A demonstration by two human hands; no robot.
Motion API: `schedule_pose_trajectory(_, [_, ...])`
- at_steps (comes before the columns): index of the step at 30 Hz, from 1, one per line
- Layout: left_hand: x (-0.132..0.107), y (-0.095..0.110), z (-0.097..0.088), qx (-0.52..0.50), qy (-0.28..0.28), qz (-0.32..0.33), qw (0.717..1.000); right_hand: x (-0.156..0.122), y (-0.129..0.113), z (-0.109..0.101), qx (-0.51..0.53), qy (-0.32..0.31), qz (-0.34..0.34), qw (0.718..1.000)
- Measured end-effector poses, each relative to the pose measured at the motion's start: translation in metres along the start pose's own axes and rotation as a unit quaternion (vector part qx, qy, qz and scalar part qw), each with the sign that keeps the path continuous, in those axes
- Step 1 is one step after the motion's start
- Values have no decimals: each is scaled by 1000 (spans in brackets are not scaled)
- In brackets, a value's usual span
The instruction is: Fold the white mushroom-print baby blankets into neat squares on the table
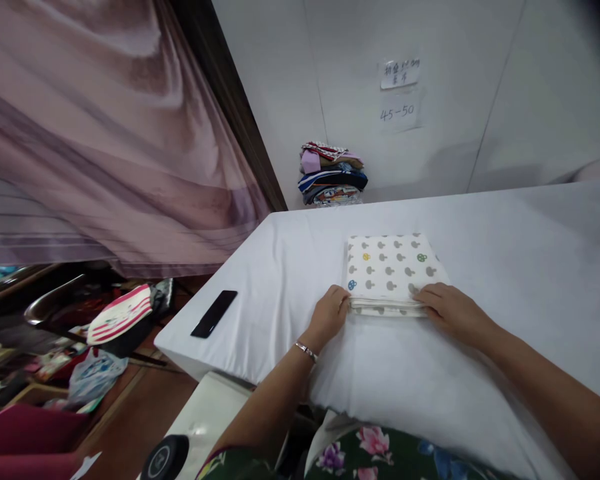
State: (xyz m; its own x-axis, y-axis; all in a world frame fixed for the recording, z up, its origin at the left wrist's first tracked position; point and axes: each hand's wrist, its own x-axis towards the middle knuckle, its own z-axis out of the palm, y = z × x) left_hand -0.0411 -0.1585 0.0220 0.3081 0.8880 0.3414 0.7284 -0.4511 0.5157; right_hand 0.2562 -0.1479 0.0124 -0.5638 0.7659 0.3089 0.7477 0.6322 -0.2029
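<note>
A white cloth [387, 267] printed with grey mushroom-like shapes, a few coloured, is folded into a layered rectangle. It lies flat on the white-covered table [290, 280]. At its near left corner, my left hand [330, 312] pinches the layers between thumb and fingers, and a bracelet circles that wrist. My right hand [450, 308] grips the near right corner, its fingers resting over the top. The folded edges face me between the two hands. Both thumbs are partly hidden.
A dark phone [214, 313] lies near the table's left edge. Stacked folded fabrics [333, 175] stand beyond the far edge by the wall. A pink curtain [130, 147] hangs at left. Below it are a striped cap [121, 317], a plastic bag [96, 375] and clutter.
</note>
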Motion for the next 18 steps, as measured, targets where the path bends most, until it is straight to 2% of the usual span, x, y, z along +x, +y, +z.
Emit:
schedule_pose_trajectory(3, [0,-3,4,-87,26,-33,995,1,-1,-1,-4,-2,-1,1000])
schedule_pose_trajectory(6, [1,-5,7,-124,35,-57,990,1,-1,-1,-1,0,2,1000])
schedule_pose_trajectory(13, [4,-6,5,-105,1,-82,991,1,-1,-1,-8,-11,1,1000])
schedule_pose_trajectory(18, [9,-2,5,-71,11,-81,994,1,1,0,-9,-2,-7,1000])
